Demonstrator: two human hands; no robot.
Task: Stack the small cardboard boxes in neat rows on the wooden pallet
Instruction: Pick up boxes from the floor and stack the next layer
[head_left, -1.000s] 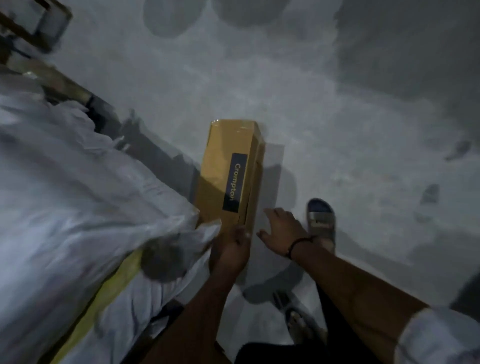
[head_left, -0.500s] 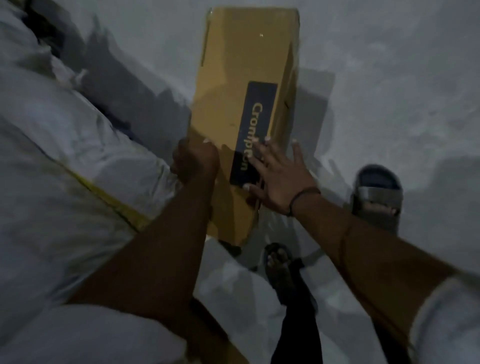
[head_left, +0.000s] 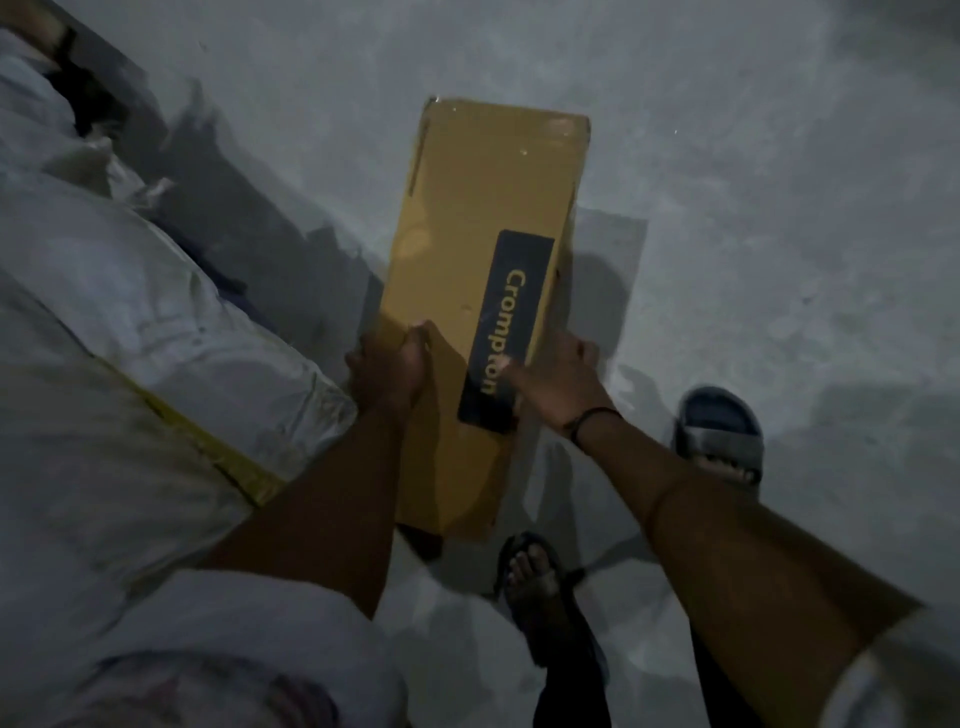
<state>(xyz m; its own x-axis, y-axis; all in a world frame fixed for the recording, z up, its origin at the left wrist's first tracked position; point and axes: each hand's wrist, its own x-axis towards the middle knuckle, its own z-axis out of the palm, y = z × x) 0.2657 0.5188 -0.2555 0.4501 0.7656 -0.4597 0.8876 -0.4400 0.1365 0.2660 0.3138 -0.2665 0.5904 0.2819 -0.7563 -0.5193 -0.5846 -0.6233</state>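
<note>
A long tan cardboard box (head_left: 467, 218) with a dark "Crompton" label is held lengthwise in front of me above the grey floor, casting a shadow to its right. My left hand (head_left: 387, 366) grips its left edge, thumb on the top face. On the opposite edge, my right hand (head_left: 558, 382) holds the box, its thumb lying across the label and its fingers going over the side. The box's near end hangs over my feet. No wooden pallet shows in this dim view.
White woven sacks (head_left: 130, 322), one with a yellow stripe, are piled along the left side close to the box. My sandalled feet (head_left: 719, 441) stand on the grey concrete floor (head_left: 779, 208), which stretches ahead and to the right.
The box has come up off the floor beside the sacks. My right hand went from flat on the label to gripping the right edge; my left hand stays on the left edge.
</note>
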